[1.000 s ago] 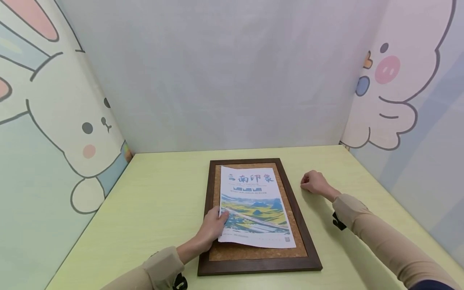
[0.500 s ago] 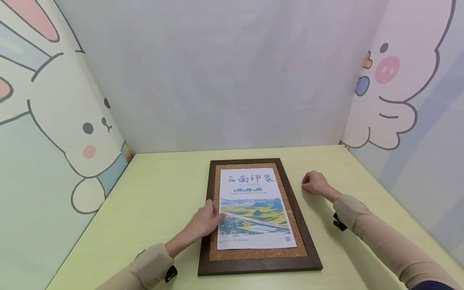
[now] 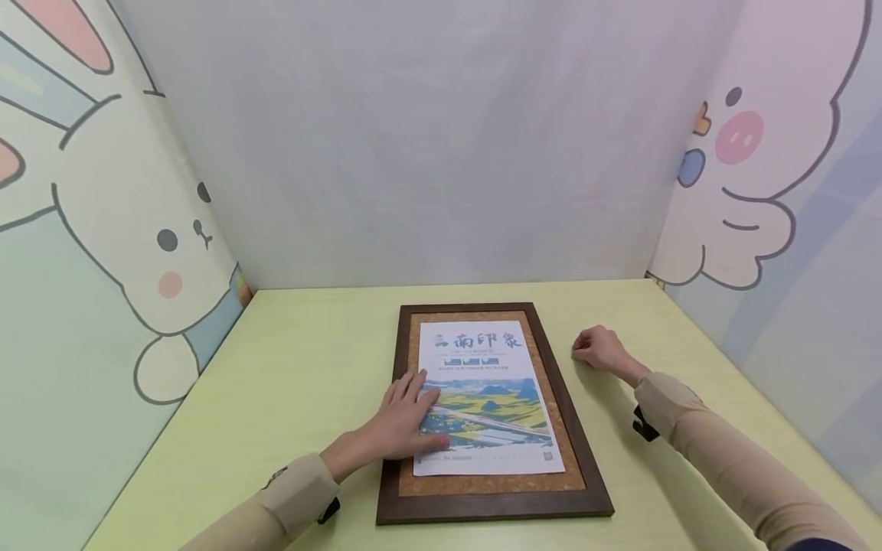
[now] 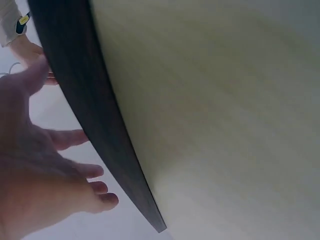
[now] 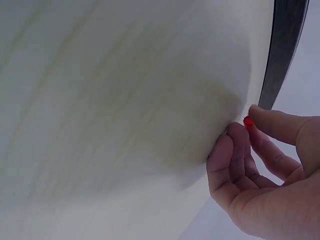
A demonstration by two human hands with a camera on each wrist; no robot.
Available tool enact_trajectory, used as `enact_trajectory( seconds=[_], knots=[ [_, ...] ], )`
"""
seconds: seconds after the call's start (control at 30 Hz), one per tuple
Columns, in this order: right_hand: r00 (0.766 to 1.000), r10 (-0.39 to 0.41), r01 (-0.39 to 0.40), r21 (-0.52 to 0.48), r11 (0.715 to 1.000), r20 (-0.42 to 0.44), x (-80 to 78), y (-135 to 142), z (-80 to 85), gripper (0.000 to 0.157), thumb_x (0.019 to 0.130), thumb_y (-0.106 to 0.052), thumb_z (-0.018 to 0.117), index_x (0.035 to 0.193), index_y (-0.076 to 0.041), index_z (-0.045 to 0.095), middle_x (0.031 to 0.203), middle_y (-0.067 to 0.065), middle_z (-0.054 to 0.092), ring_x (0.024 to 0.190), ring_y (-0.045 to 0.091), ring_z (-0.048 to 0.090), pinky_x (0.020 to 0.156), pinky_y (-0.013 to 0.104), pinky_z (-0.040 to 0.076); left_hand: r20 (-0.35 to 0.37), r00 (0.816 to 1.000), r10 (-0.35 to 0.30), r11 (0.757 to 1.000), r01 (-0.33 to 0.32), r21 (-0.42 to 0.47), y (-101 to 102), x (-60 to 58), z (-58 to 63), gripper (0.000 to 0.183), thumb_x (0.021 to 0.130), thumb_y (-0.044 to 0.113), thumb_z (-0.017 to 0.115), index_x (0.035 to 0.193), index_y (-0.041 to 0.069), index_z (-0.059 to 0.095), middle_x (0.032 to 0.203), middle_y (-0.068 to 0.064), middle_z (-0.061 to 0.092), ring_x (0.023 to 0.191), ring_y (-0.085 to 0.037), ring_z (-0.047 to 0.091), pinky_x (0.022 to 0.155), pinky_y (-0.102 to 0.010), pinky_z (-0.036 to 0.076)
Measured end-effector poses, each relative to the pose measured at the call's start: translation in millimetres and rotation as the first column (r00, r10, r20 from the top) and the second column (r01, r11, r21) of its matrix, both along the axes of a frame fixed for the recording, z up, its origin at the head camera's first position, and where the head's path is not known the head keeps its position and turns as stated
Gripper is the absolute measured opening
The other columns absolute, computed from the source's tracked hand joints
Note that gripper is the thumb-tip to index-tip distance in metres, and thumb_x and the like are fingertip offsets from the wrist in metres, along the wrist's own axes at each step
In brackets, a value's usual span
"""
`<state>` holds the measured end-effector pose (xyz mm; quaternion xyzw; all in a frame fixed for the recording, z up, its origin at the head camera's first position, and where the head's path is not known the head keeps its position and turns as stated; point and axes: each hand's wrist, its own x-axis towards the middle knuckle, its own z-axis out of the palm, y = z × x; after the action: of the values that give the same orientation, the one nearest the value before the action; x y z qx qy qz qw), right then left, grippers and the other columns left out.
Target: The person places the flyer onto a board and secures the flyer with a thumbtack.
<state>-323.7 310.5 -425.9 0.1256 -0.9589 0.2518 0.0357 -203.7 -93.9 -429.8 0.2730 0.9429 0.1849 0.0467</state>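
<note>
A printed poster (image 3: 489, 360) with a green and blue landscape lies flat on a cork board (image 3: 482, 484) in a dark wooden frame (image 3: 496, 506). My left hand (image 3: 400, 419) rests on the poster's left edge, fingers spread. In the left wrist view, the left hand (image 4: 45, 165) shows beside the dark frame (image 4: 95, 100), its fingers extended. To the right of the board, low over the table, my right hand (image 3: 602, 350) has its fingers curled. Its thumb and index finger pinch a small red push pin (image 5: 248, 121), mostly hidden by the fingertips.
The board lies on a pale yellow-green table (image 3: 310, 344). A grey-white back wall (image 3: 441, 153) stands behind it. Side panels with a cartoon rabbit (image 3: 138, 229) and a pink-nosed cartoon animal (image 3: 772, 138) flank the table.
My left hand has let go of the poster's left edge and spread its fingers over it. The poster's raised edge has come down flat. The right hand has stayed in place.
</note>
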Motion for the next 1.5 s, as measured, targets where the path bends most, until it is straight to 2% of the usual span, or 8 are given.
enact_trajectory(
  seconds=[0.1,0.2,0.33,0.63,0.83,1.17,1.33,1.5],
  knots=[
    [0.997,-0.011,0.016,-0.067,0.998,0.074,-6.3,-2,2.0,0.011,0.085,-0.007,0.066,0.085,0.004,0.068,0.069,0.011,0.067,0.056,0.012,0.055,0.055,0.027,0.044,0.035,0.999,-0.027,0.999,0.028,-0.040,-4,0.5,-1.5,0.087,0.085,0.059,0.062,0.149,0.007,0.035,0.160,-0.024,0.013,0.149,-0.045,0.005,0.115,-0.063,0.011],
    [0.986,-0.017,0.042,-0.151,0.988,0.165,-14.6,-7,6.5,0.014,0.088,-0.007,0.064,0.092,0.007,0.066,0.072,0.015,0.067,0.056,0.014,0.058,0.053,0.028,0.049,0.048,0.998,-0.034,0.998,0.036,-0.059,-6,0.4,-2.4,0.090,0.085,0.060,0.061,0.151,0.007,0.031,0.160,-0.024,0.012,0.149,-0.044,0.002,0.116,-0.063,0.009],
    [0.973,-0.005,0.058,-0.227,0.972,0.229,-27.3,-19,13.1,0.019,0.091,-0.008,0.062,0.100,0.009,0.064,0.085,0.021,0.067,0.063,0.017,0.062,0.059,0.031,0.054,0.065,0.997,-0.036,0.997,0.040,-0.069,-8,-0.1,-3.5,0.091,0.086,0.061,0.060,0.152,0.008,0.028,0.161,-0.023,0.013,0.149,-0.043,0.002,0.116,-0.064,0.009],
    [0.967,0.045,0.031,-0.293,0.956,0.249,-58.0,-56,29.6,0.025,0.094,-0.013,0.061,0.108,0.007,0.065,0.096,0.026,0.066,0.075,0.027,0.064,0.072,0.040,0.056,0.086,0.996,-0.035,0.996,0.042,-0.077,-6,-0.9,-4.7,0.091,0.086,0.060,0.060,0.153,0.008,0.026,0.161,-0.023,0.011,0.150,-0.043,0.002,0.116,-0.062,0.009],
    [0.956,0.089,0.013,-0.346,0.938,0.278,-77.3,-78,36.5,0.030,0.095,-0.014,0.060,0.112,0.011,0.063,0.088,0.026,0.064,0.072,0.029,0.059,0.072,0.044,0.053,0.093,0.995,-0.028,0.996,0.035,-0.080,-2,-0.7,-1.2,0.092,0.086,0.061,0.061,0.153,0.008,0.026,0.161,-0.022,0.011,0.150,-0.041,0.002,0.117,-0.062,0.007],
    [0.948,0.133,-0.030,-0.332,0.943,0.290,-91.3,-115,35.7,0.027,0.094,-0.013,0.060,0.110,0.009,0.065,0.082,0.022,0.060,0.069,0.036,0.052,0.066,0.043,0.046,0.088,0.996,-0.023,0.994,0.032,-0.105,2,1.0,1.9,0.091,0.086,0.060,0.060,0.153,0.009,0.026,0.162,-0.021,0.011,0.151,-0.039,0.004,0.117,-0.061,0.006],
    [0.944,0.160,-0.066,-0.310,0.948,0.288,-94.8,-130,27.8,0.022,0.094,-0.013,0.062,0.105,0.005,0.067,0.074,0.018,0.057,0.061,0.027,0.050,0.060,0.035,0.044,0.111,0.993,-0.028,0.995,0.038,-0.097,2,2.5,2.3,0.091,0.087,0.057,0.061,0.154,0.007,0.023,0.162,-0.022,0.008,0.150,-0.040,0.002,0.117,-0.062,0.004],
    [0.945,0.153,-0.079,-0.248,0.965,0.291,-95.3,-142,24.3,0.019,0.093,-0.014,0.064,0.102,0.001,0.069,0.080,0.016,0.064,0.062,0.020,0.054,0.060,0.030,0.047,0.101,0.995,-0.016,0.993,0.027,-0.111,2,3.1,3.0,0.092,0.087,0.060,0.060,0.154,0.008,0.024,0.162,-0.021,0.009,0.151,-0.038,0.003,0.117,-0.061,0.005]
  ],
)
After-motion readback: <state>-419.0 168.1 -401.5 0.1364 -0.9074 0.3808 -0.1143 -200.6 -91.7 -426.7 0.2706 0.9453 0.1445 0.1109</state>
